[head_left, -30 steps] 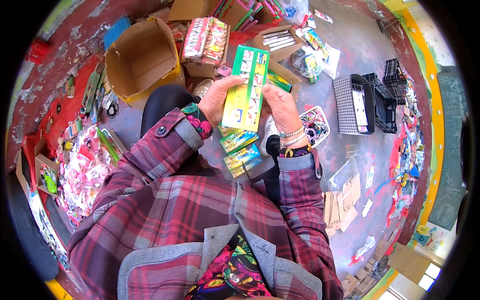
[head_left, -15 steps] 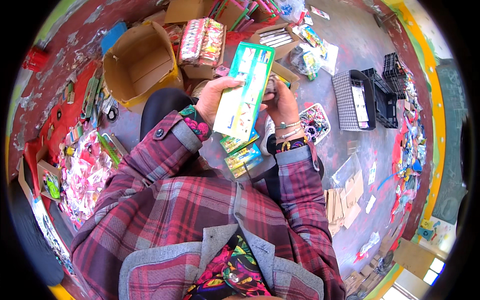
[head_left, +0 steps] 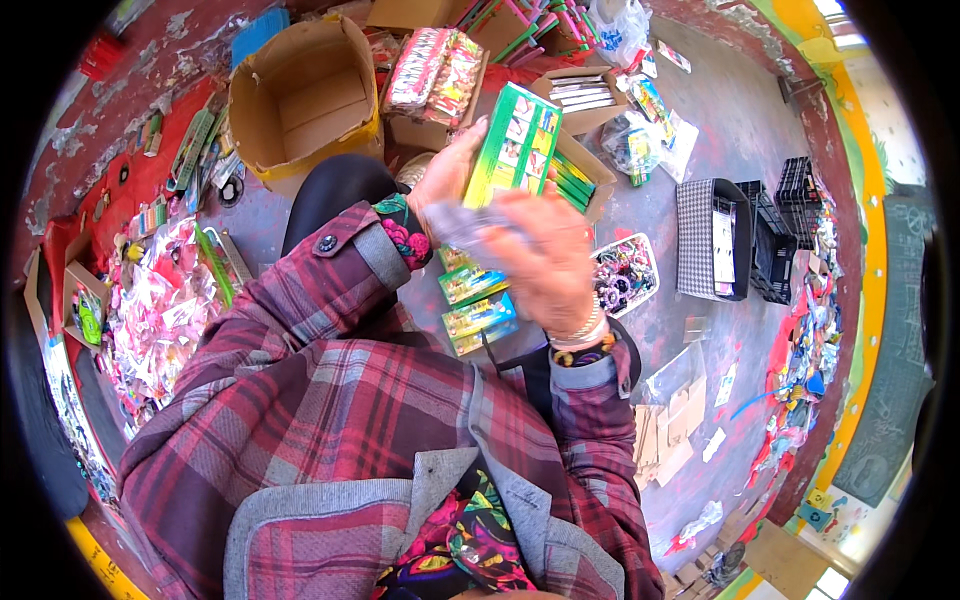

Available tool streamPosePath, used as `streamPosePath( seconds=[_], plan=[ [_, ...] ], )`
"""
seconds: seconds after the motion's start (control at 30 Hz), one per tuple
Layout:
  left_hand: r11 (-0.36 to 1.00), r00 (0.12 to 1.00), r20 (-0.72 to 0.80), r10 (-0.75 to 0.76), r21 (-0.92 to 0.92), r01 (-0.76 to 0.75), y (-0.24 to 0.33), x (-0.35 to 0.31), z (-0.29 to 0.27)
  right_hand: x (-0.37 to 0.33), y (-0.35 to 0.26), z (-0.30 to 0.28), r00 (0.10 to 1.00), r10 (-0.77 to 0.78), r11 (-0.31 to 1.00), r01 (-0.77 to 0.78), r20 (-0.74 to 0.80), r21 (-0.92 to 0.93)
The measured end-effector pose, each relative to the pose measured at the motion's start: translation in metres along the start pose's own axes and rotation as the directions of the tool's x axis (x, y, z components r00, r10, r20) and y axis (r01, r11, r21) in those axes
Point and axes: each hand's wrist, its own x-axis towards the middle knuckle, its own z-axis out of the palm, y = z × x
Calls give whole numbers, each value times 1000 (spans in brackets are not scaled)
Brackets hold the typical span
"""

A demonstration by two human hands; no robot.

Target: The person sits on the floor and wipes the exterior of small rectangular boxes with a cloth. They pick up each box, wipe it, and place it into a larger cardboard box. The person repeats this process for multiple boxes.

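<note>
My left hand [head_left: 447, 172] grips a flat green, yellow and white box [head_left: 522, 135] by its left side, thumb along the edge. Small pictures are printed on the box's upper face. My right hand [head_left: 548, 262], smeared by motion, crosses the lower part of the box with a crumpled greyish cloth [head_left: 458, 222] in its fingers. The blur hides the exact grip and the cloth's edges. Below my hands lie smaller packs: a green-and-yellow pack [head_left: 472, 284] and a blue-and-yellow pack [head_left: 480, 322].
Ahead on the left stands a large open carton [head_left: 300, 110], beside stacked red-and-white packets [head_left: 435, 75]. An open carton [head_left: 590, 170] holds green boxes. To the right are a white tray of hair ties [head_left: 625, 275] and a checked bin [head_left: 708, 240]. Pink plastic wrapping [head_left: 165, 310] lies left.
My right hand has swung left and nearer, bringing the cloth across the box's lower part. The box has shifted slightly right and up, still in my left hand.
</note>
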Motion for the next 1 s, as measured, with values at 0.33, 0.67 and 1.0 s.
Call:
streamPosePath(
  seconds=[0.33, 0.67, 1.0],
  plan=[
    [967, 964, -107, -243, 54, 250, -17, -13, -16, -6, 30, -2, 994, 97, 982, -103, -41, -160],
    [949, 948, 40, -314, -10, 315, -20, -14, 6, -63, 118, -34, 311, 832, 487, -806, -459, 337],
    [909, 927, 172, -333, -205, 364, -11, -16, 5, -86, 132, -42, 117, 993, -8, -74, 16, 997]
  ],
)
